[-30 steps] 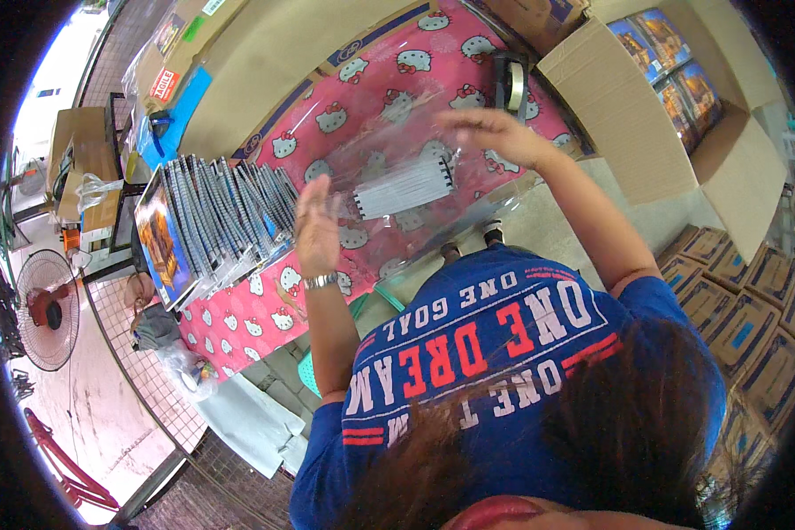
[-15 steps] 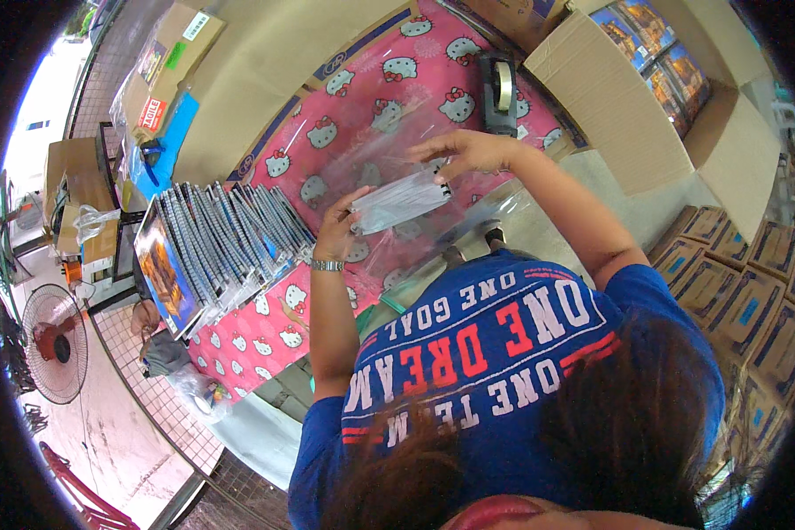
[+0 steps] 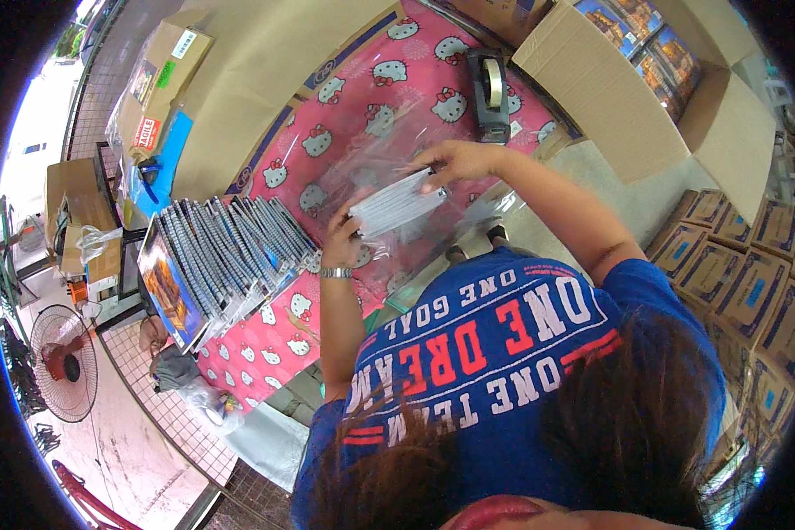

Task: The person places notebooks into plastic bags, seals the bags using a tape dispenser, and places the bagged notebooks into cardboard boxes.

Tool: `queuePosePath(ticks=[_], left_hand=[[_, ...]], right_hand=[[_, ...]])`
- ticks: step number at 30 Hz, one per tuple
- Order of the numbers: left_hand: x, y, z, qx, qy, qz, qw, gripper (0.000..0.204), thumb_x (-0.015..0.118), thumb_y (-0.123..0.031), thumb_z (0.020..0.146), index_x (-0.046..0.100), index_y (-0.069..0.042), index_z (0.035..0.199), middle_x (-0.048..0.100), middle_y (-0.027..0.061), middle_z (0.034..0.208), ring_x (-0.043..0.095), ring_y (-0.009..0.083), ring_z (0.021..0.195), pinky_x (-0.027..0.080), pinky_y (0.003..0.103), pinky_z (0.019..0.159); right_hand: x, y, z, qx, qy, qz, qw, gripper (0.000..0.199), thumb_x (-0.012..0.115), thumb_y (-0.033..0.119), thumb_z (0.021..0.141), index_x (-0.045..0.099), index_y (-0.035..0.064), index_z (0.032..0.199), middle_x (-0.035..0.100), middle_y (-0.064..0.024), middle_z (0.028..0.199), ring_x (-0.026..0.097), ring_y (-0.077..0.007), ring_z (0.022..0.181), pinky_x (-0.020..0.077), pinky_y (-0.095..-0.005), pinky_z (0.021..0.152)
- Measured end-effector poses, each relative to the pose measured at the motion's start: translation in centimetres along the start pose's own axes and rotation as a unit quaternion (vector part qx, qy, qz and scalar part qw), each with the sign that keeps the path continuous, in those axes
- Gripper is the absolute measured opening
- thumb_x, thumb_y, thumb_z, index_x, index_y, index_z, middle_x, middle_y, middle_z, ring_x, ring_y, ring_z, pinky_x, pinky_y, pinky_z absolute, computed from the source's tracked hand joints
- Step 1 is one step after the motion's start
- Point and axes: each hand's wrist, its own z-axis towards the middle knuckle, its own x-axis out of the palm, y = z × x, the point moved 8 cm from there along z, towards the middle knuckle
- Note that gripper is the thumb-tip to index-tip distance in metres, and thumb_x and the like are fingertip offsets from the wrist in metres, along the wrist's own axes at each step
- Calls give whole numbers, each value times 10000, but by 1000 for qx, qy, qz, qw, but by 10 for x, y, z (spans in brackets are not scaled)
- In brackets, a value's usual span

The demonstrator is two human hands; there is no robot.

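I see both hands gripping one white notebook [image 3: 397,201] inside a clear bag [image 3: 389,168], held above the pink worktop [image 3: 344,115]. The left hand [image 3: 343,240] clamps its lower left end; the right hand [image 3: 455,161] pinches its upper right edge. A notebook row [image 3: 225,256] stands left. A tape dispenser [image 3: 490,93] sits beyond.

1. pink cartoon-cat tablecloth [image 3: 397,84] covers the table;
2. black tape dispenser [image 3: 489,93] sits near its far edge;
3. open cardboard box [image 3: 609,88] just right of it;
4. small brown boxes [image 3: 724,265] stacked lower right;
5. standing fan [image 3: 62,362] on the tiled floor, left
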Motion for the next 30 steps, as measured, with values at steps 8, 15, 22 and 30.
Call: queuePosePath(ticks=[8, 15, 22, 30], left_hand=[[34, -30, 24, -17, 58, 286, 956, 499, 668, -117, 810, 509, 13, 1265, 618, 75, 1148, 579, 170, 1031, 410, 309, 959], [24, -25, 3, -7, 25, 83, 996, 473, 688, -165, 776, 573, 11, 1200, 630, 94, 1097, 583, 169, 983, 430, 306, 896], [38, -31, 35, 13, -6, 342, 940, 434, 705, -96, 742, 587, 9, 1147, 618, 75, 1042, 585, 150, 906, 458, 289, 808], [89, -78, -1, 288, -76, 625, 721, 198, 747, -50, 643, 676, -16, 825, 536, 74, 693, 541, 196, 649, 444, 306, 612]], right_hand=[[3, -5, 24, 9, -37, -121, 992, 373, 718, 260, 776, 658, 71, 1092, 671, -113, 993, 610, -185, 878, 468, -320, 779], [-18, -3, 2, -32, -46, -62, 996, 379, 719, 296, 766, 665, 91, 1080, 684, -132, 932, 640, -206, 822, 487, -337, 747], [-2, 2, 27, -85, -104, -172, 976, 303, 708, 294, 766, 692, 61, 959, 671, -146, 901, 646, -250, 803, 493, -355, 719], [10, 45, 17, -80, -165, -364, 913, 207, 677, 265, 700, 691, 113, 840, 612, -99, 832, 612, -310, 749, 487, -431, 652]])
